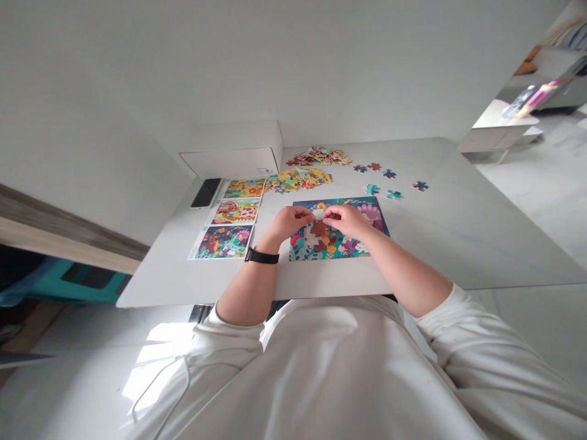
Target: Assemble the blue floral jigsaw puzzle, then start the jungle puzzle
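Observation:
A colourful jigsaw puzzle [348, 245], mostly put together, lies on the table in front of me. Pale gaps show in its left half and near my fingertips. Over its upper left part is my left hand [292, 221], thumb and fingers pinched together, a black band round the wrist. Facing it closely, my right hand [343, 219] also has its thumb and forefinger closed, just above a brown part of the picture. Whatever is between the fingertips of either hand is too small to make out.
Several loose puzzle pieces [389, 173] are scattered behind the puzzle. Two piles, a yellow one [300, 179] and a reddish one [321, 156], lie near a white box [232, 160]. Picture sheets [224, 242] and a phone [206, 192] are on the left of the table [431, 244].

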A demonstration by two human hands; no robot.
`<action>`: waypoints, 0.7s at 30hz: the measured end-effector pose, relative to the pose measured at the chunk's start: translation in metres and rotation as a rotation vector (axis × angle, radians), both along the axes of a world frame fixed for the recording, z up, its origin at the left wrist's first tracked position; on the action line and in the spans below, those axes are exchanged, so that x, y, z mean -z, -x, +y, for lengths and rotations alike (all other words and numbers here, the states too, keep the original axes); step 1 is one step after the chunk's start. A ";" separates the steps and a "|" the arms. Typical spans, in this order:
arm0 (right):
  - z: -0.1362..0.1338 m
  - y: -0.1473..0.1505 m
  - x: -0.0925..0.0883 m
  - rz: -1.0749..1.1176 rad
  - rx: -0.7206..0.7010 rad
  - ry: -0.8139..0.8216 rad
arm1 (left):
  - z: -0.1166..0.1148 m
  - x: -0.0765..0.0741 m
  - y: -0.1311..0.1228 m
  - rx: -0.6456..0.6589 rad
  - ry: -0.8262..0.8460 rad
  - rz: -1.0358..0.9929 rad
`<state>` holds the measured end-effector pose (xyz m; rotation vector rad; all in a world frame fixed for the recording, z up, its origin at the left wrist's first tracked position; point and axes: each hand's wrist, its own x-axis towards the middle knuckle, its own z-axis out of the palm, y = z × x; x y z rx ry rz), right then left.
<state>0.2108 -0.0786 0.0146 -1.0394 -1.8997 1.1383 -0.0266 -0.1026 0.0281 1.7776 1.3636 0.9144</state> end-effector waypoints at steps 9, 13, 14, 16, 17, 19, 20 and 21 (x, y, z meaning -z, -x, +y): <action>0.005 -0.006 0.002 -0.098 0.185 -0.139 | 0.012 0.004 0.008 -0.265 -0.138 -0.126; 0.011 -0.009 0.006 -0.115 0.234 -0.126 | 0.014 0.005 0.012 -0.351 -0.152 -0.190; 0.012 -0.009 0.007 -0.115 0.233 -0.126 | 0.013 0.005 0.012 -0.359 -0.159 -0.192; 0.013 -0.010 0.008 -0.108 0.236 -0.138 | 0.013 0.004 0.011 -0.368 -0.169 -0.187; 0.013 -0.010 0.008 -0.106 0.238 -0.143 | 0.012 0.003 0.011 -0.370 -0.171 -0.183; 0.013 -0.010 0.009 -0.108 0.243 -0.144 | 0.011 0.002 0.010 -0.370 -0.164 -0.179; 0.013 -0.010 0.009 -0.111 0.245 -0.140 | 0.010 0.001 0.009 -0.368 -0.159 -0.178; 0.013 -0.010 0.009 -0.113 0.246 -0.137 | 0.010 0.000 0.009 -0.364 -0.152 -0.178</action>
